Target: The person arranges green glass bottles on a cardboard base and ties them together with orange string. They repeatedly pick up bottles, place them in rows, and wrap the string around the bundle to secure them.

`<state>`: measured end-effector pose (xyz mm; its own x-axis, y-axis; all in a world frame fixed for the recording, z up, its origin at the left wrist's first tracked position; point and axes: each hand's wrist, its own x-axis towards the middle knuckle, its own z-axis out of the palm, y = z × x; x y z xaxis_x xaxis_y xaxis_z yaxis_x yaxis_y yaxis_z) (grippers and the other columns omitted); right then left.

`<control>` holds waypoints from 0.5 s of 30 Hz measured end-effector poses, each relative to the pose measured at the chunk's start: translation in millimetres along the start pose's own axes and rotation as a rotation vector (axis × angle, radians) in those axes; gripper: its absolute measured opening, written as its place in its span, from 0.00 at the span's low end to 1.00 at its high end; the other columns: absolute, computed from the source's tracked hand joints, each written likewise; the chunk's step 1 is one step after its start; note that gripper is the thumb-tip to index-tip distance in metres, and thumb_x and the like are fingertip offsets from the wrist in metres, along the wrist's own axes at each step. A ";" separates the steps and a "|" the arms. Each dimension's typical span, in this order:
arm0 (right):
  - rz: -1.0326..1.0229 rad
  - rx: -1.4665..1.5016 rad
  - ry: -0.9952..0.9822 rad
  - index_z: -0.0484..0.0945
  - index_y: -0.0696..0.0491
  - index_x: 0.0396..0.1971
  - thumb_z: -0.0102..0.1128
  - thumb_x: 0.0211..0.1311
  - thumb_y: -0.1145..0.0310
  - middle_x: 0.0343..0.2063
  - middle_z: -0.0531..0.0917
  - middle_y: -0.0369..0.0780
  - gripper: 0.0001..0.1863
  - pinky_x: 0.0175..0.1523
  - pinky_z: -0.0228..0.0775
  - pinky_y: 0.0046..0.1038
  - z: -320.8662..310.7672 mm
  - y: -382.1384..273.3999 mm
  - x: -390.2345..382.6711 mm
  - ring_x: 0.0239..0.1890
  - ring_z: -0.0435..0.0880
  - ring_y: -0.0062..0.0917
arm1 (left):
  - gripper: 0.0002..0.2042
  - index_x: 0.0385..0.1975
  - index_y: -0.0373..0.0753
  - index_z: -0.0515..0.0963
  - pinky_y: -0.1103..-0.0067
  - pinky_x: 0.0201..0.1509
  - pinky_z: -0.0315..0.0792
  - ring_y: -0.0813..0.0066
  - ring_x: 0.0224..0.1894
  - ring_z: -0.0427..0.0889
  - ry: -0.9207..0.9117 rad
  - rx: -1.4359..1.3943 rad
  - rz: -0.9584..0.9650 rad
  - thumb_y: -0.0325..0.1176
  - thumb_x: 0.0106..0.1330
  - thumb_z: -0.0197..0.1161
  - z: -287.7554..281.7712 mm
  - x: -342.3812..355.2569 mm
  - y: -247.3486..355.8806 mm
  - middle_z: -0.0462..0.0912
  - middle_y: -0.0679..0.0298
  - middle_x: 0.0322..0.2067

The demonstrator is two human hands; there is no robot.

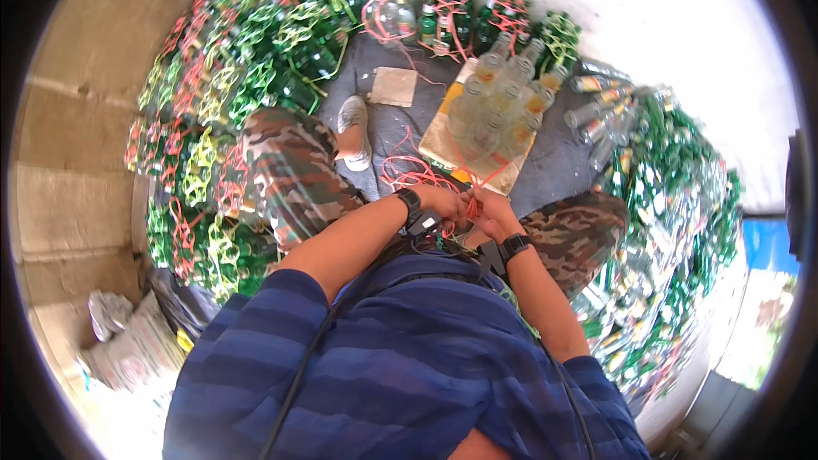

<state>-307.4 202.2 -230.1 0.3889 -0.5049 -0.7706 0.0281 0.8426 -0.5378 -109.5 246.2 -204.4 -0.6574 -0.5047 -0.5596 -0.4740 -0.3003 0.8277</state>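
My left hand (446, 204) and my right hand (487, 211) meet at my lap, fingers closed on pink cord (473, 203). Just beyond them a cluster of clear glass bottles (503, 89) rests on a cream board (439, 140), with cord strands running toward it from my hands. A loose tangle of pink cord (407, 175) lies left of the board. The fingertips are small and partly overlapped, so the exact grip is hard to make out.
Bundled green bottles tied with coloured cord (281, 51) line the back and left. Loose bottles (673, 230) are heaped on the right. A paper square (394, 87) lies on the grey mat (554, 170) near my shoe (354, 132). Cardboard (72, 119) and sacks (128, 349) are at left.
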 end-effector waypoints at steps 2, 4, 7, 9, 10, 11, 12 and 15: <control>-0.050 0.117 -0.019 0.76 0.61 0.48 0.48 0.80 0.69 0.42 0.85 0.44 0.11 0.49 0.82 0.39 -1.0 -0.5 0.1 0.41 0.86 0.34 | 0.20 0.52 0.44 0.88 0.75 0.39 0.78 0.73 0.32 0.86 -0.022 -0.015 -0.033 0.29 0.61 0.59 -0.8 5.7 -7.1 0.90 0.63 0.34; -0.069 0.182 -0.055 0.74 0.62 0.50 0.45 0.81 0.71 0.43 0.84 0.45 0.11 0.50 0.83 0.40 -1.5 -5.5 1.8 0.43 0.86 0.35 | 0.21 0.53 0.46 0.88 0.74 0.41 0.79 0.72 0.35 0.87 -0.082 0.015 -0.066 0.28 0.60 0.59 -0.1 5.3 -8.1 0.91 0.63 0.38; -0.062 0.126 0.075 0.74 0.61 0.50 0.44 0.82 0.70 0.42 0.84 0.45 0.11 0.52 0.83 0.39 5.3 -6.3 2.9 0.43 0.86 0.35 | 0.24 0.53 0.42 0.88 0.73 0.34 0.78 0.74 0.31 0.84 -0.070 0.016 -0.130 0.25 0.53 0.64 -2.9 -3.6 -3.2 0.89 0.64 0.37; -0.053 0.144 0.026 0.74 0.58 0.45 0.46 0.80 0.69 0.38 0.82 0.41 0.09 0.51 0.78 0.40 3.9 -4.1 15.1 0.41 0.84 0.35 | 0.23 0.54 0.47 0.88 0.71 0.37 0.79 0.72 0.38 0.86 -0.046 0.176 -0.148 0.27 0.57 0.63 -3.6 -5.1 -0.9 0.90 0.66 0.42; -0.041 0.175 -0.026 0.74 0.58 0.45 0.46 0.81 0.69 0.39 0.82 0.42 0.09 0.49 0.78 0.39 4.9 -7.3 19.6 0.40 0.84 0.35 | 0.23 0.55 0.48 0.88 0.71 0.37 0.80 0.72 0.39 0.87 -0.040 0.197 -0.185 0.27 0.58 0.63 -4.5 -7.3 1.6 0.90 0.67 0.44; -0.029 0.208 -0.077 0.73 0.59 0.45 0.45 0.81 0.69 0.39 0.82 0.43 0.10 0.47 0.78 0.38 5.8 -11.0 24.4 0.39 0.84 0.34 | 0.23 0.55 0.49 0.88 0.70 0.38 0.80 0.71 0.41 0.87 -0.034 0.218 -0.223 0.28 0.59 0.63 -5.1 -8.6 3.1 0.90 0.67 0.45; -0.028 0.204 -0.009 0.73 0.55 0.41 0.49 0.80 0.67 0.34 0.79 0.38 0.08 0.50 0.72 0.38 5.1 -13.5 26.8 0.38 0.79 0.32 | 0.21 0.56 0.51 0.88 0.69 0.41 0.81 0.69 0.43 0.88 -0.030 0.272 -0.212 0.30 0.61 0.63 -4.9 -3.5 -2.8 0.90 0.67 0.47; 0.033 0.304 -0.110 0.72 0.55 0.39 0.45 0.80 0.69 0.31 0.75 0.37 0.09 0.47 0.71 0.38 -10.4 -28.3 45.0 0.35 0.74 0.30 | 0.20 0.55 0.51 0.88 0.68 0.45 0.80 0.67 0.44 0.88 -0.013 0.270 -0.249 0.34 0.62 0.66 -2.8 -2.5 -1.9 0.90 0.65 0.50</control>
<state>-300.3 153.6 -253.1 0.4913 -0.4671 -0.7352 0.2814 0.8839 -0.3736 -105.3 245.8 -204.4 -0.5087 -0.4325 -0.7444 -0.7567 -0.1878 0.6263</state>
